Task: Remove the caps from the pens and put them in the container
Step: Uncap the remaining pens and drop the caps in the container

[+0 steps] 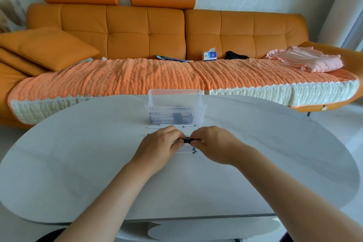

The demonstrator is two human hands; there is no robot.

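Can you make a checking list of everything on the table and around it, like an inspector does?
Surface: white oval table.
Job's things: clear plastic container holding dark pieces; two loose pens before it; row of pens beneath the hands.
Clutter: nothing seen.
Hands: left hand and right hand pinch one black-capped pen together.
Cables: nothing seen.
Surroundings: orange sofa with tissue box and pink cloth.

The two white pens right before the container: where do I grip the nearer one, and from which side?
Pinch the nearer pen on its barrel's left stretch, from above, straddling it front and back. It lies flat and crosswise on the table, and the container stands close behind, so top-down seems easiest.
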